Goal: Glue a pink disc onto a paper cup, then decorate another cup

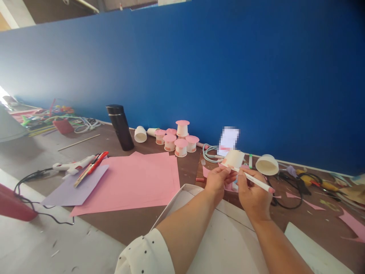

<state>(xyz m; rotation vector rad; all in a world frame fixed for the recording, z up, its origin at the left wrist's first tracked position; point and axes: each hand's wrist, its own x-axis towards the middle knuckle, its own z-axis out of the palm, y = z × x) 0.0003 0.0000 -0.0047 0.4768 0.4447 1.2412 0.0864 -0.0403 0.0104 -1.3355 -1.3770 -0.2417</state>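
Note:
My left hand pinches a small white paper cup tilted on its side above the brown table. My right hand grips a white marker with a pink end, its tip touching the cup's wall. Both hands hover just past the edge of a white cardboard box. Another white paper cup lies on its side right of my hands.
Pink paper sheets and a lilac sheet lie left, with a glue gun and red-handled scissors. A black flask and several pink-topped cups stand by the blue wall. Tools and cables clutter the right.

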